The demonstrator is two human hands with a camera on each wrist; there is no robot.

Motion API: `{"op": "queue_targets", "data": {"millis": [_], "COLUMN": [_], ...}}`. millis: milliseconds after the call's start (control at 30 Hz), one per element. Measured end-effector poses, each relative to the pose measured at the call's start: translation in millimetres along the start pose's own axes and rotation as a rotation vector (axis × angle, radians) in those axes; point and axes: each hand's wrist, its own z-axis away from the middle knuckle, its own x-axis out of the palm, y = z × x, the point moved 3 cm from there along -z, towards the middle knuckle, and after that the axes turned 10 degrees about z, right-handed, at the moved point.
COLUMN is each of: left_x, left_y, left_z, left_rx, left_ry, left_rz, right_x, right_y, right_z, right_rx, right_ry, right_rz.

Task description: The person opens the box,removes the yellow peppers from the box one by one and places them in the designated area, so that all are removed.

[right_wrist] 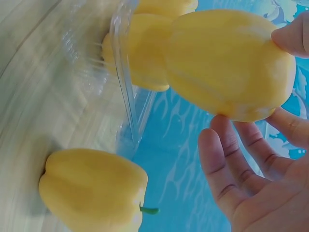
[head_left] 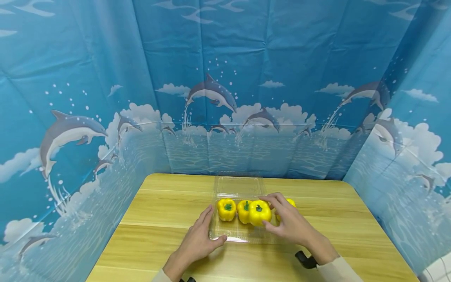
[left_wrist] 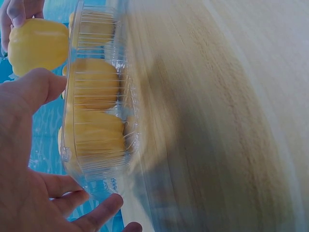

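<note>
A clear plastic clamshell box (head_left: 236, 237) holds two yellow bell peppers side by side, the left pepper (head_left: 226, 211) and the middle pepper (head_left: 243, 211). My right hand (head_left: 290, 223) pinches another yellow bell pepper (right_wrist: 227, 63) between thumb and fingers, above the box's right part. Its stem faces up in the head view. At the box's front left corner is my left hand (head_left: 202, 237), thumb by the front rim and fingers spread along the left side. A further yellow pepper (right_wrist: 91, 188) lies on the table outside the box, partly hidden by my right hand in the head view.
The box's clear lid (head_left: 239, 186) lies folded back toward the rear edge of the wooden table (head_left: 158, 219). Behind and on both sides hangs a blue curtain (head_left: 232, 47) printed with dolphins.
</note>
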Motion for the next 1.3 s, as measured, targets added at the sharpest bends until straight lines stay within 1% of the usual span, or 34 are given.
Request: {"op": "queue_targets", "data": {"millis": [333,600,1033,1300], "left_x": [-0.1,-0.9,-0.6,-0.2], "left_y": [-0.2,0.4,0.7,1.1], "left_z": [-0.5,-0.9,-0.5,-0.5], "left_rx": [0.001,-0.005,-0.002,-0.002], "left_ry": [0.001,-0.003,-0.01,-0.011], "left_rz": [-0.002,-0.001,0.003,0.009], "right_x": [-10,-14,-18,-26], "right_y": [10,20,28,34], "right_z": [4.7,7.7,11.3,15.4], "right_rx": [0.007,0.002,0.007,0.026], "right_ry": [0.038,0.074,0.105,0.11], "right_rz": [-0.011,0.022,0.038,0.026]}}
